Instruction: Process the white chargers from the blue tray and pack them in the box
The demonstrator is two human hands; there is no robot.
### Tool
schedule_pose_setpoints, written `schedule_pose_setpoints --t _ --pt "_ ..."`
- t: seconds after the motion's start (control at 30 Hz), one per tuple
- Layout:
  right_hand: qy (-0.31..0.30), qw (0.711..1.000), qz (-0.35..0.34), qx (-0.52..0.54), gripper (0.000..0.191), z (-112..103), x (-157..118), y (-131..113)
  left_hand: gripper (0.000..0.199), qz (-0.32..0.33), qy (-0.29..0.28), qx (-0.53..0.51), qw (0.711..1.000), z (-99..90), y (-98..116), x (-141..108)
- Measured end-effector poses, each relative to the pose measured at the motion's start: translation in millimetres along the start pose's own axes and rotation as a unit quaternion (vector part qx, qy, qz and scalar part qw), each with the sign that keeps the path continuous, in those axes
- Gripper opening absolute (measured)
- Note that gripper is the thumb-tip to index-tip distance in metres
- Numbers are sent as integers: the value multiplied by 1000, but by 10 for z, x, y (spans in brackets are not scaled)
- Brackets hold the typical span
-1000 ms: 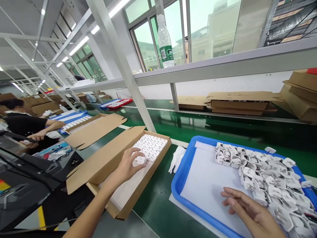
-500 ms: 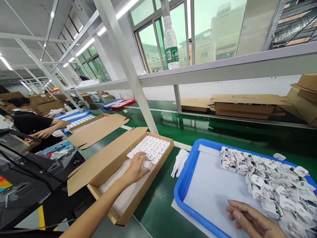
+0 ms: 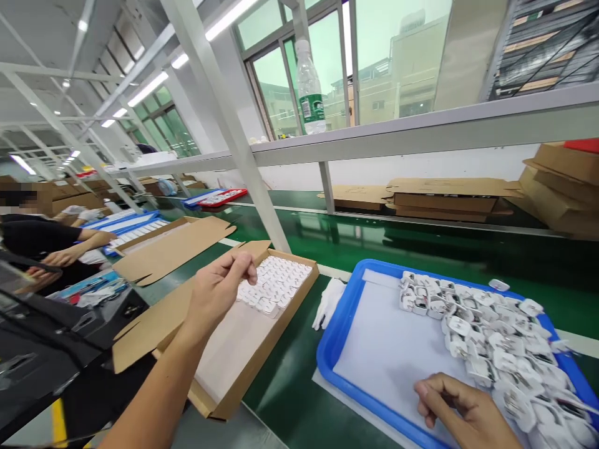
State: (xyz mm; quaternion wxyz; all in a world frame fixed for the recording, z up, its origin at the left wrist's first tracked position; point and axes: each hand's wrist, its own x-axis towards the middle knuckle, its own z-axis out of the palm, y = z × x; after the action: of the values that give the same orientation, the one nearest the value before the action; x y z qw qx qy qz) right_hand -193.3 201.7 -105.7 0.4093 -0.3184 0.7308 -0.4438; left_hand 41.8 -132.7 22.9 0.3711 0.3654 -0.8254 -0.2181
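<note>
My left hand [image 3: 218, 290] is raised above the cardboard box [image 3: 281, 330], its fingers curled and the thumb near the fingertips; whether anything small is between them cannot be made out. Rows of white parts [image 3: 281, 280] fill the far end of that box, and pale lining shows at its near end. Over the lower part of the blue tray [image 3: 334, 349] is my right hand [image 3: 449, 405], fingers loosely bent and apart, holding nothing. Many white plug-like pieces [image 3: 496, 337] lie jumbled on the tray's right side.
A white glove [image 3: 330, 302] lies between box and tray. Flattened cardboard [image 3: 178, 246] and a person's hands [image 3: 65, 255] are at the left. A slanted metal post [image 3: 234, 125] rises behind the box. A bottle [image 3: 310, 93] stands on the shelf [image 3: 421, 131].
My left hand has lifted off the parts in the box and its fingers have curled. My right hand has shifted slightly left in the view, which has itself turned a little.
</note>
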Motion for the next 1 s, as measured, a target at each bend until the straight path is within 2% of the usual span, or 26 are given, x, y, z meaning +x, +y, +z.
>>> schedule_pose_setpoints --t 0.07,0.13,0.2,0.3,0.43,0.5,0.57,0.67,0.77,0.87,1.0 --pt "12 999 -27 13 54 8 -8 -23 37 16 -57 -58 997 213 250 -128" --pt "22 998 -51 26 55 28 -3 -19 29 48 -146 -95 984 516 425 -277" --pt "28 996 -71 44 54 54 14 13 31 78 -243 -100 962 887 530 -405" --pt "32 990 -97 92 51 98 48 83 46 90 -362 -53 926 1520 619 -500" --pt "43 986 -111 114 53 135 93 185 77 87 -393 -41 914 2294 737 -474" --pt "50 986 -115 112 55 140 115 239 93 86 -395 -39 914 2557 804 -451" --pt "58 985 -117 109 56 146 139 289 96 78 -384 -33 919 2723 856 -441" --pt "77 985 -110 112 56 162 161 339 91 66 -369 -25 927 2816 877 -436" --pt "92 984 -98 119 53 175 160 358 93 67 -373 -28 925 2742 838 -420" --pt "106 981 -102 125 50 173 153 352 86 85 -375 -50 922 2515 812 -431" --pt "147 964 -143 169 51 161 154 290 47 119 -364 -108 917 2123 843 -578"
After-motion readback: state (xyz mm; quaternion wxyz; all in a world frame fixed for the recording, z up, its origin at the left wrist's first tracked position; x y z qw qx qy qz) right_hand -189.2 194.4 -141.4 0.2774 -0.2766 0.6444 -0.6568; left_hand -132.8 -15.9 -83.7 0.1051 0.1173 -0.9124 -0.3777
